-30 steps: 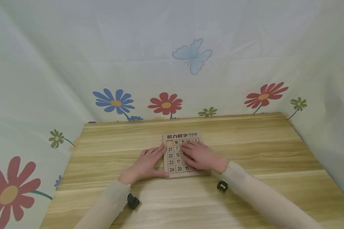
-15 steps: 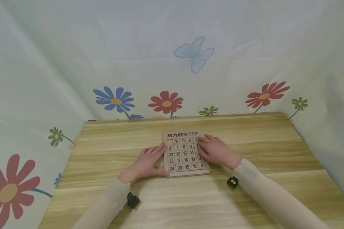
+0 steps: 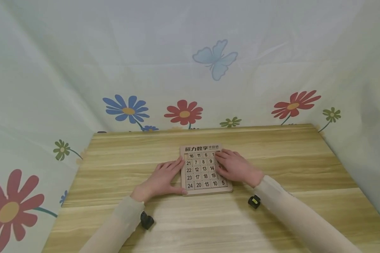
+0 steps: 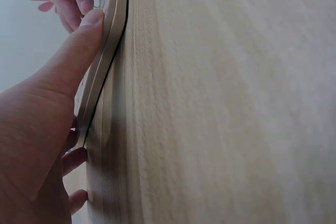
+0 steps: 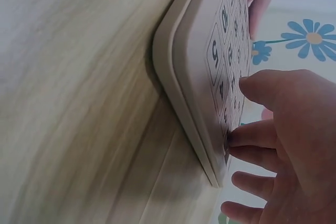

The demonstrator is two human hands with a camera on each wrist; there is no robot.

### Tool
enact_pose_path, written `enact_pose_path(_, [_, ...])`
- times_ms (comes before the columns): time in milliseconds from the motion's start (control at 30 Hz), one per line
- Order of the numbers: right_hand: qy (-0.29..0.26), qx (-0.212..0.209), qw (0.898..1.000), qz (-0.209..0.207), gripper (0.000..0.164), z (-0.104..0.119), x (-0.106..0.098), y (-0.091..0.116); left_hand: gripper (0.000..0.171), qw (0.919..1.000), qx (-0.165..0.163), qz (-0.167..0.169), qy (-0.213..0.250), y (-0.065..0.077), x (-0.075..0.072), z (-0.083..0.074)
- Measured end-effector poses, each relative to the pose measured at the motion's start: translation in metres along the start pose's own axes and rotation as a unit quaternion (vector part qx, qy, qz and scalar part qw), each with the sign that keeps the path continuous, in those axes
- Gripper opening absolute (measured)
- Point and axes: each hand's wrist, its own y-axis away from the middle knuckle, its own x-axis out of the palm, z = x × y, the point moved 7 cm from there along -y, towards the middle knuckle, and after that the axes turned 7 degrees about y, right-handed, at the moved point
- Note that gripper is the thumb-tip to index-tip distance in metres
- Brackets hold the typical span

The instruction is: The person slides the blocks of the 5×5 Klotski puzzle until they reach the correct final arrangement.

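Note:
A wooden sliding number puzzle (image 3: 207, 192) lies flat on the table, its numbered tiles in a framed grid. In the top row, tiles 16 (image 3: 191, 156), 11, 6 and 1 sit part-way between columns, with a narrow gap at the row's left end. My left hand (image 3: 160, 179) rests at the left edge, fingers spread along it; its thumb (image 4: 90, 24) lies on the frame at the near left corner. My right hand (image 3: 237, 167) reaches over the right side, covering tiles of the right column. In the right wrist view, its fingertips (image 5: 239, 137) touch the upper right part of the grid.
The puzzle stands on a wood-grain table (image 3: 130, 147). A white cloth (image 3: 145, 52) with printed flowers and a butterfly hangs behind and at both sides. Black wrist cameras (image 3: 147, 221) sit beneath both sleeves.
The right hand moved from over the grid to its right side, then slightly left. The top row's tiles slid left, narrowing the gap at the upper left. The left hand stays put.

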Motion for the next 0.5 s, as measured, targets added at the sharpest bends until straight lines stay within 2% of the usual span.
enact_pose_path(267, [-0.008, -0.015, 1.0, -0.006, 0.06, 0.0096, -0.0033, -0.0052, 0.119, 1.0, -0.003, 0.001, 0.003, -0.0001, -0.0002, -0.0004])
enact_pose_path(500, [-0.026, -0.014, 0.999, -0.016, 0.06, 0.0089, -0.0041, -0.0022, 0.119, 1.0, 0.0, -0.001, 0.002, 0.0002, 0.0006, 0.0004])
